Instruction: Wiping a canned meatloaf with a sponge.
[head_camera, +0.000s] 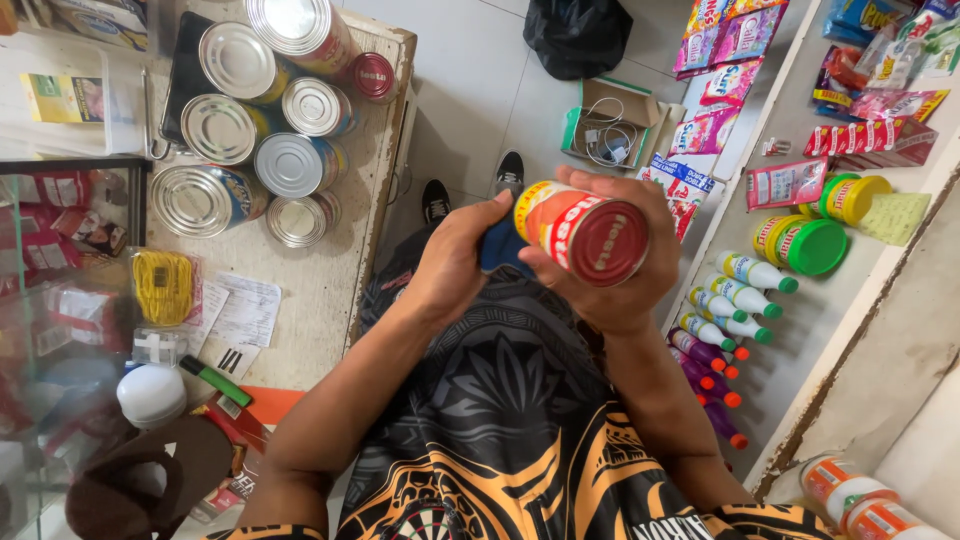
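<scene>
The right hand (610, 290) is gripping a can (580, 232) tilted, red lid facing up; the left hand (455, 265), at nine o'clock, is pressing a blue cloth (498, 250) against it, apparently for wiping.

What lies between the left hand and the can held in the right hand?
In the head view, a dark blue cloth sits between the left hand and the can, which the right hand holds.

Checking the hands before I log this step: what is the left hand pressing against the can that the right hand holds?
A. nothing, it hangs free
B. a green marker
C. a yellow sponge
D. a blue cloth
D: the left hand bunches a blue cloth against the side of the can, which the right hand grips with its red lid end toward the camera.
</scene>
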